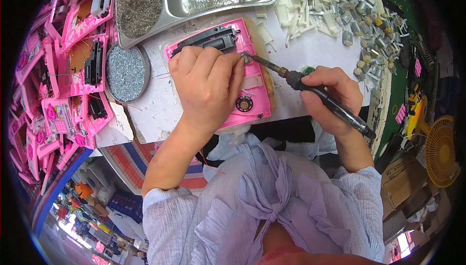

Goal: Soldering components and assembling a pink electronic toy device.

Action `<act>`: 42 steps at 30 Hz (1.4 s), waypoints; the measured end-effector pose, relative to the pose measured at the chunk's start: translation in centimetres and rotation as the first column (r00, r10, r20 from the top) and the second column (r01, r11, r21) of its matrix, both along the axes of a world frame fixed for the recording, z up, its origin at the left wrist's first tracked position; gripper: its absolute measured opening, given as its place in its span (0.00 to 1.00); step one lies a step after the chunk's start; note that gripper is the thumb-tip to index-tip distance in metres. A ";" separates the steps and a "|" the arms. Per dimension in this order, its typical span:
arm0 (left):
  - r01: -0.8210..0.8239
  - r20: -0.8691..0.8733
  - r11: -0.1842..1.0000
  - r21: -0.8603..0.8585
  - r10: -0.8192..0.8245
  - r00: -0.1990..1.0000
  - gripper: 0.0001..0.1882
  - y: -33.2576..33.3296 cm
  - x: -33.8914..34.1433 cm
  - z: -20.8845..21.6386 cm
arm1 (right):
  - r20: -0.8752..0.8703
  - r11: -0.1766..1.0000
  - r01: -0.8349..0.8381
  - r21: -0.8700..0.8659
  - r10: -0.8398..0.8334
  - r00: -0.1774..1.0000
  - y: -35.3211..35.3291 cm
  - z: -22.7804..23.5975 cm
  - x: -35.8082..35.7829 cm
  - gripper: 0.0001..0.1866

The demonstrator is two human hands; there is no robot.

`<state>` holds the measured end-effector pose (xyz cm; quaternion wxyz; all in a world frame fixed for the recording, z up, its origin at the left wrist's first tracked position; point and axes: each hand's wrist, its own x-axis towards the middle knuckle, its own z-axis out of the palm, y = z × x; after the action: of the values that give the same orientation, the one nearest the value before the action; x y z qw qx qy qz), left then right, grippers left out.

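A white-topped bench (155,114) carries a round metal dish (146,68) of small silvery screws (125,73); a round yellow fan (441,151) stands at right. A pink rectangular plastic casing (261,90) lies before the person. The left hand (206,78) arches over it, thumb and forefinger pressed together; whether they pinch anything, I cannot tell. The right hand (335,95), palm inward, wraps its grip round a black pen-shaped soldering iron (348,118), tip over the casing.
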<state>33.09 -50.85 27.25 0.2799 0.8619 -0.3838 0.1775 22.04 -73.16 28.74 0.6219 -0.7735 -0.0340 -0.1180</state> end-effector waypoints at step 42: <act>0.054 -0.006 0.997 -0.061 -0.055 0.998 0.15 1.6 -0.1 1.2 | 0.004 0.997 0.067 -0.030 -0.067 0.998 -1.3 0.7 -0.2 0.14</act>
<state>32.98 -49.22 28.40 0.3124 0.8428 -0.4005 0.1781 21.83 -74.50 29.48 0.6058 -0.7833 -0.0107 -0.1391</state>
